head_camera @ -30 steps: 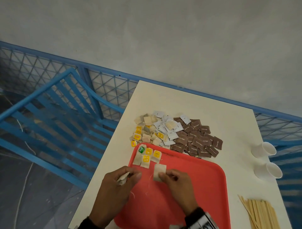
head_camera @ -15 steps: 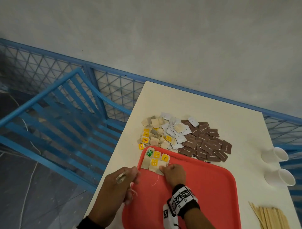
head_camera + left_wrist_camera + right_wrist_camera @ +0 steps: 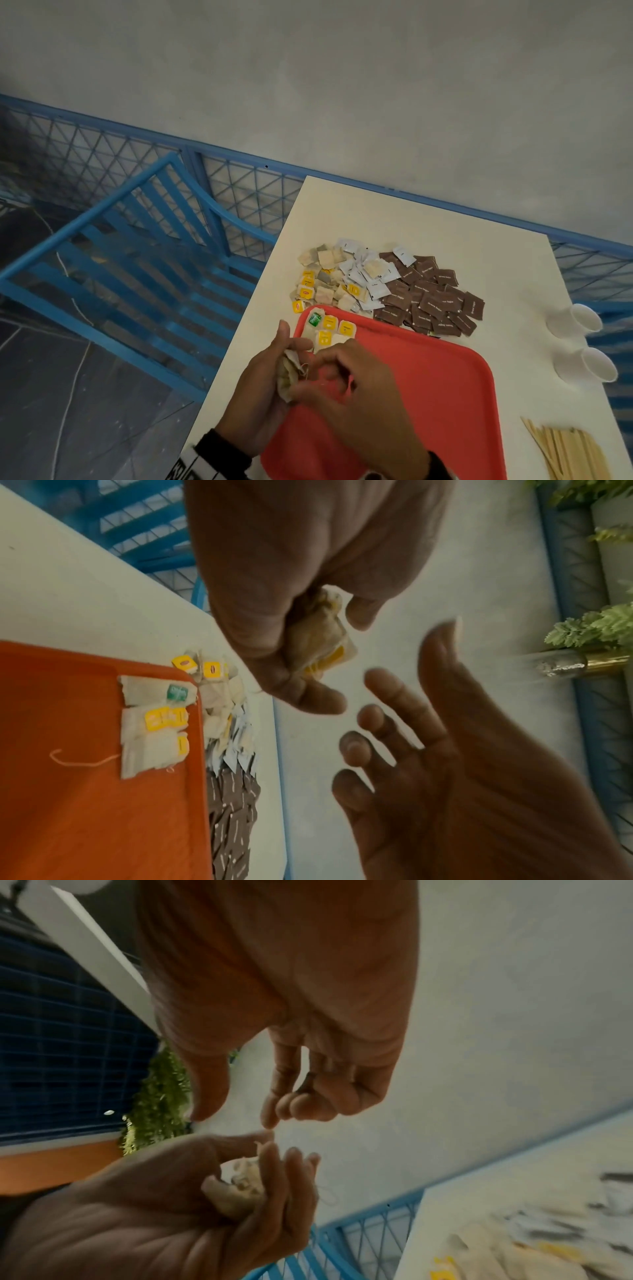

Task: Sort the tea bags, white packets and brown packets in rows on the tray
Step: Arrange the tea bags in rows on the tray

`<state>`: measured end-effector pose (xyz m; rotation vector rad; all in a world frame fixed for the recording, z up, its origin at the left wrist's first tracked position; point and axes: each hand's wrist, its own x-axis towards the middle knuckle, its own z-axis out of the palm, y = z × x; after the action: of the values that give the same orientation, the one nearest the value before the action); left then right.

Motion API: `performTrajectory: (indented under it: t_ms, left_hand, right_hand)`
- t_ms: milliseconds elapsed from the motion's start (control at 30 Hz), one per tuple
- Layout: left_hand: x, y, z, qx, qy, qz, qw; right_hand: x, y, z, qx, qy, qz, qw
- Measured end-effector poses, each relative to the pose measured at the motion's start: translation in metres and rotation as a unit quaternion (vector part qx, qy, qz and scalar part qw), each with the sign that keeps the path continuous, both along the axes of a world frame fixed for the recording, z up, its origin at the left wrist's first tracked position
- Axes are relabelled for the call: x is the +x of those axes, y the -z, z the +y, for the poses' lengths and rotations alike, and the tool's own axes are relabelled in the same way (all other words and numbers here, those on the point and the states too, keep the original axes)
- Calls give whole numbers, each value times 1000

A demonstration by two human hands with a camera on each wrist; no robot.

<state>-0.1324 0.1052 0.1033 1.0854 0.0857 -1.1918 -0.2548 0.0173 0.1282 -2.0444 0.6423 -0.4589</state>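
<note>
Left grip (image 3: 270, 377) clutches bunched tea bags (image 3: 289, 375) over the red tray's (image 3: 428, 394) near-left edge. Right grip (image 3: 346, 380), fingers loosely spread, holds nothing. Four tea bags (image 3: 325, 330) lie in the tray's far-left corner.

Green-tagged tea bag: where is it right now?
In the head view, the green-tagged tea bag lies in the tray's far left corner, beside the yellow-tagged tea bags.

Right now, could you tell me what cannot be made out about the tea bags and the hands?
- How many tea bags the left hand holds: bunched in its grip in every view.
- Nearest tray tea bag: head view, right hand covers it.
- Whether the right hand's fingertips pinch a string: too thin, blurred.
- Printing on the white packets: too small.
</note>
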Motion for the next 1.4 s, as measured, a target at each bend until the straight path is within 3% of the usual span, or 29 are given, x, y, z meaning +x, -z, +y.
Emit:
performTrajectory:
  t_ms: [67,400,600,733,800,867,1000,1100,1133,1267,1400]
  left_hand:
    - [-10,-4,-3,-14,28,-3,1000]
    - [-41,-10,-2,-24,140,-48,989]
    - [-43,-13,6,-52,223,-99,968]
    - [-45,-9,7,-43,216,-97,971]
    - [-45,-8,8,-34,192,-99,976]
    - [-42,-13,8,-22,155,-155,975]
    - [-37,-34,2,-24,123,-399,908]
    - [-36,-45,-3,-40,141,-478,866]
    - [-37,-47,-4,-48,140,-482,863]
    - [-33,-51,-3,-62,100,-427,897]
    - [-29,-52,1,-52,73,-433,897]
  right_hand:
    - [-3,4,2,-47,2,29,998]
    - [-36,8,-20,-65,2,28,998]
    - [-54,-14,-42,123,36,-56,990]
    - [-62,-32,-53,196,43,-81,976]
    - [-65,-34,-58,180,53,-79,979]
    - [-67,-36,-62,127,46,-45,990]
    - [-66,-44,-60,30,-32,25,999]
    - [-61,-48,-56,-32,-64,35,997]
    - [-60,-50,-55,-33,-62,26,997]
    - [-55,-47,-52,37,-21,-49,998]
    - [-58,-26,-36,45,-33,-51,997]
